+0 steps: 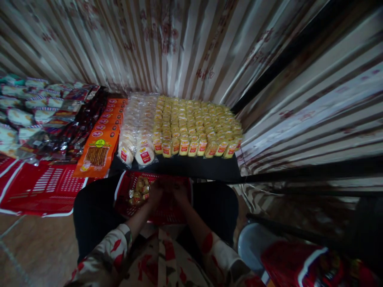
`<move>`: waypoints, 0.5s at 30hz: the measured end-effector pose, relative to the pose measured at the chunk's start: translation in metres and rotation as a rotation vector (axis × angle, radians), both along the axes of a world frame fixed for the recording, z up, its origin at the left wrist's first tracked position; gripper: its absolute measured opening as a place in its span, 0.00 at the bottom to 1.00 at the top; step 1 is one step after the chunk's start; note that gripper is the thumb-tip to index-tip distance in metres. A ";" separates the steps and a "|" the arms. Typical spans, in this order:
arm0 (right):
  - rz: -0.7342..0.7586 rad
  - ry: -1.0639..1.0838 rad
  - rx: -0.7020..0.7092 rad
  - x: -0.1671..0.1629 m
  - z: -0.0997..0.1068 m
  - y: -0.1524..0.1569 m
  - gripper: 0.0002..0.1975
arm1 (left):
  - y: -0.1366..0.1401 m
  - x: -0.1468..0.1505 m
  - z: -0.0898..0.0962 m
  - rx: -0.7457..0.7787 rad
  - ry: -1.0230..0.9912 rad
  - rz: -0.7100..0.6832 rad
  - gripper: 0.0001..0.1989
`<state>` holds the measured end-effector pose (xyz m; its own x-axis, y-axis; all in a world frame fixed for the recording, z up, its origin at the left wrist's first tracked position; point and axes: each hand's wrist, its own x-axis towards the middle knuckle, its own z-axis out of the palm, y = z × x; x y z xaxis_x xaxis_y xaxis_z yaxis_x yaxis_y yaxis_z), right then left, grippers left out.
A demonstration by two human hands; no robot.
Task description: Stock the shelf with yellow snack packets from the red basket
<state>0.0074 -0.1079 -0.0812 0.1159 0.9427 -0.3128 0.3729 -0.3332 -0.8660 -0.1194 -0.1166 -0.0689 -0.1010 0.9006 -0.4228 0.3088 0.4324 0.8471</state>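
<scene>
Between my knees stands a red plastic basket with a pale rim. Several small wrapped snacks in gold-coloured packets lie in its left part. My left hand is inside the basket, just right of those packets. Close beside it, my right hand reaches into the basket's right half. Both hands are in deep shadow and their fingers hardly show. Whether they hold anything cannot be made out.
Ahead, a black shelf bears rows of yellow wrapped cakes, round white packaged cakes and orange snack bags. More packets lie left. Another red basket is at left; a filled red basket stands lower right. Striped curtains hang behind.
</scene>
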 end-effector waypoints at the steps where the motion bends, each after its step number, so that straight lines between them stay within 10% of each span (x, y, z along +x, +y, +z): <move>1: -0.007 0.022 -0.001 0.001 0.006 -0.001 0.05 | -0.001 -0.002 0.004 0.008 -0.008 0.018 0.18; 15: 0.055 0.294 -0.047 0.024 0.096 -0.011 0.15 | -0.024 -0.008 0.064 0.163 -0.031 -0.012 0.18</move>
